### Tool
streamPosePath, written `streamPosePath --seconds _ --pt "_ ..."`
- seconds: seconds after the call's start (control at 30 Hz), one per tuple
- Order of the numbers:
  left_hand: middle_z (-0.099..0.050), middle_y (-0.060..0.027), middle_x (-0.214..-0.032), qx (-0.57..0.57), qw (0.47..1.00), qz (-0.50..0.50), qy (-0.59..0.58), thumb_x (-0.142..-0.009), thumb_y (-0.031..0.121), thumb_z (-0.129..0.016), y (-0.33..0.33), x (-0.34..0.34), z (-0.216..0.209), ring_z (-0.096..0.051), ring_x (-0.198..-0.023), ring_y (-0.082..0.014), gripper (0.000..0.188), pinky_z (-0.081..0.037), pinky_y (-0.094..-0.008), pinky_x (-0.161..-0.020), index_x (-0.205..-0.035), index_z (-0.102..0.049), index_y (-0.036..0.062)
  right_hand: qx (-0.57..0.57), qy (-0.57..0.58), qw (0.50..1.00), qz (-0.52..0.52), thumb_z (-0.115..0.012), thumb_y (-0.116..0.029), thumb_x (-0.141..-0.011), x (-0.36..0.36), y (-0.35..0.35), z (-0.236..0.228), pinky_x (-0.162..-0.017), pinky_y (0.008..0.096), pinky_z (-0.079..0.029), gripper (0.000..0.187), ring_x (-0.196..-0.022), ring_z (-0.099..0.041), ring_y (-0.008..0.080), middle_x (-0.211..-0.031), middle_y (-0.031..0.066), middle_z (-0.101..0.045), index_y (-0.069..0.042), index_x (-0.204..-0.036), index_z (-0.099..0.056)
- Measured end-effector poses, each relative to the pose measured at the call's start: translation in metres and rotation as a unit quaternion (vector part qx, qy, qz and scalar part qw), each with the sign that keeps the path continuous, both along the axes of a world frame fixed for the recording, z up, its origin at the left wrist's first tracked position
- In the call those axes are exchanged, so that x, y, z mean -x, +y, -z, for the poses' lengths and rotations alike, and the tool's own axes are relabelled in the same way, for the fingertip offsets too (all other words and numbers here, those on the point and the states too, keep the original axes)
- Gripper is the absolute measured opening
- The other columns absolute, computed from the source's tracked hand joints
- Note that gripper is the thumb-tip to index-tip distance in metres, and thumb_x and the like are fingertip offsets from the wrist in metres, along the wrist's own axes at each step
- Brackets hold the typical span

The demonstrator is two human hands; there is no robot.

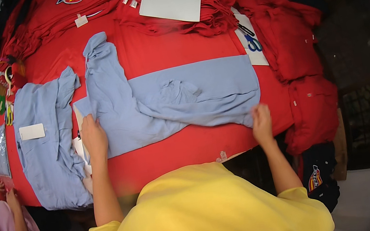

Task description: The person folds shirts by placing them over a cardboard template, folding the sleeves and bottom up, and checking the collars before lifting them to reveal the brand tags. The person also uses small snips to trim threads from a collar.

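One blue shirt (159, 107) lies across the red-covered counter (168, 159) in front of the person, one sleeve (108, 74) reaching toward the far side and a bunched patch (180, 91) near its middle. That patch, and the slack ridge along the near half, could set as creases if cloth were pressed flat over them. Uneven pull is another risk: should the right hand (261, 121) draw harder than the left hand (94, 135), the shirt would likely skew. A pale sheet (79, 116) shows at the shirt's left edge and might shift with a drag. Another garment (49, 158) lies just beside the left hand, close enough for a wide sweep to catch.

Both forearms reach forward from the near side, well apart. The right hand is curled, thumb toward the fingertips, seemingly pinching the shirt's near right corner. The left hand lies back up on the shirt's left edge, fingers pointing away from the person; its fingertips do not show clearly, so I cannot tell whether it pinches or only presses.
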State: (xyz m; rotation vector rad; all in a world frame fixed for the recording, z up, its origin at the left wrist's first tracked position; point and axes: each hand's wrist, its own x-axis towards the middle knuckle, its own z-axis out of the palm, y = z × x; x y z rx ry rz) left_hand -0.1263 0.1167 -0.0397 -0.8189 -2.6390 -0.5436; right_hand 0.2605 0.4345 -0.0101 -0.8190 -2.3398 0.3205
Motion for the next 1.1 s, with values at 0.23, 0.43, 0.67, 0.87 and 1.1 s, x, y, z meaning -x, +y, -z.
streamPosePath --seconds 0.23,0.43,0.67,0.87,1.1 --pt "-0.057 -0.0208 -0.092 -0.098 0.993 0.065 0.028 -0.088 0.004 -0.056 -0.008 0.022 0.015 -0.055 -0.081 -0.0415 0.015 -0.042 -0.0453 -0.068 -0.102 -0.054 -0.0005 -0.087 -0.105 0.985 0.103 -0.051 -0.017 -0.095 0.099 0.129 -0.028 -0.073 0.0462 -0.047 0.013 -0.089 -0.058 0.0376 -0.098 0.0168 -0.056 -0.005 -0.099 -0.055" --pt "-0.055 -0.0209 -0.074 -0.094 0.994 0.059 0.007 -0.090 0.011 -0.060 -0.015 0.033 0.011 -0.053 -0.068 -0.0404 0.014 -0.040 -0.0458 -0.058 -0.086 -0.052 0.0001 -0.070 -0.095 0.977 0.179 -0.054 -0.029 -0.094 0.109 0.159 0.022 -0.072 0.0465 -0.048 0.022 -0.091 -0.059 0.0330 -0.096 0.0120 -0.058 -0.008 -0.098 -0.054" --pt "-0.049 -0.0209 -0.066 -0.097 0.994 0.017 -0.046 -0.090 0.015 -0.061 -0.008 0.026 0.004 -0.048 -0.059 -0.0383 0.024 -0.038 -0.0447 -0.054 -0.077 -0.047 0.0001 -0.050 -0.011 0.991 0.125 -0.054 -0.027 -0.094 0.090 0.139 0.017 -0.082 0.0450 -0.045 0.027 -0.102 -0.057 0.0328 -0.108 0.0132 -0.060 -0.005 -0.111 -0.056" --pt "-0.047 -0.0210 -0.064 -0.142 0.988 0.056 0.027 -0.090 0.015 -0.062 -0.007 0.032 0.009 -0.046 -0.056 -0.0387 0.026 -0.037 -0.0433 -0.052 -0.077 -0.046 -0.0002 -0.112 -0.230 0.959 0.120 -0.048 -0.037 -0.096 0.081 0.062 0.038 -0.109 0.0523 -0.026 0.050 -0.135 -0.036 0.0331 -0.145 0.0149 -0.041 -0.010 -0.138 -0.046" --pt "-0.048 -0.0217 -0.066 -0.140 0.989 0.026 -0.049 -0.089 0.017 -0.064 -0.008 0.031 0.005 -0.047 -0.059 -0.0390 0.026 -0.038 -0.0439 -0.053 -0.077 -0.047 0.0006 0.006 -0.162 0.974 0.156 -0.047 -0.028 -0.097 0.078 0.082 0.036 -0.109 0.0492 -0.026 0.040 -0.130 -0.040 0.0318 -0.137 0.0121 -0.050 -0.013 -0.133 -0.053"
